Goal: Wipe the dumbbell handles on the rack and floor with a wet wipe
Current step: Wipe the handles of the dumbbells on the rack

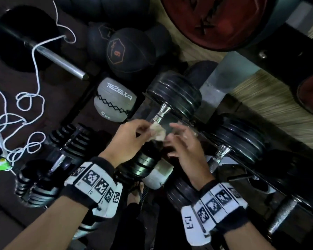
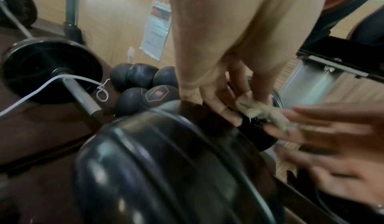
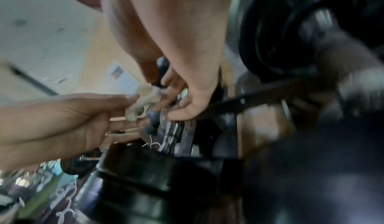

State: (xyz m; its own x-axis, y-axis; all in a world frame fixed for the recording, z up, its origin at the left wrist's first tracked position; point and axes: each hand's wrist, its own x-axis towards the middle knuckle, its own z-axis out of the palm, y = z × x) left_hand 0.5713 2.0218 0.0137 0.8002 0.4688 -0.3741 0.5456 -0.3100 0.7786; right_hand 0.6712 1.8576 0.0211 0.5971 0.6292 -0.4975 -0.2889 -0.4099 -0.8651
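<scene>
Wristbands nearest me, two, with markers. My left hand (image 1: 128, 139) pinches one crumpled wet wipe (image 1: 157, 132) over chrome handle (image 1: 161, 112) of rack dumbbell (image 1: 173, 94). My right hand (image 1: 185, 141) beside wipe, fingers spread, holding nothing. I count two rack dumbbells, second (image 1: 240, 139) to right; one grey medicine ball (image 1: 114, 100).

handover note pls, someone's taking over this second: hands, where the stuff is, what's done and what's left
Left hand: pinches the crumpled wet wipe just below the chrome handle of the rack dumbbell.
Right hand: open, fingers spread beside the wipe, holding nothing.
Done: cannot tell which handles are already wiped.
Left: this handle, the next rack dumbbell handle, then the floor dumbbells.
</scene>
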